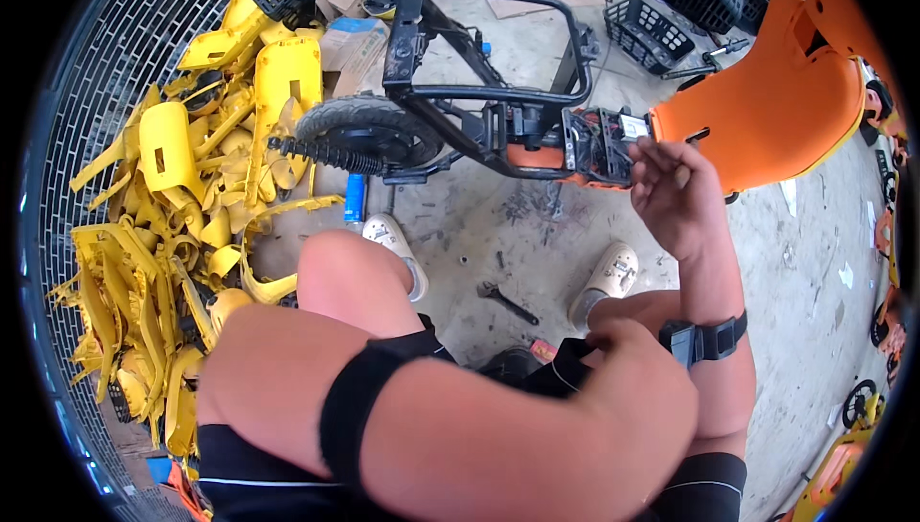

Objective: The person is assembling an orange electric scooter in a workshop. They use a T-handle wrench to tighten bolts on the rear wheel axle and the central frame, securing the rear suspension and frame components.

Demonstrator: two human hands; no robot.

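Bare concrete floor [498,225] lies open centrally; heaped yellow plastic panels [182,225] block left, stripped black scooter frame [479,91] bars far side.

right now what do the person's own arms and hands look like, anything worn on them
Both hands are bare, with no gloves or sleeves. The left hand belongs to a forearm wrapped by a wide black elastic band. The right hand has a black strap with a small boxy black device at the wrist.
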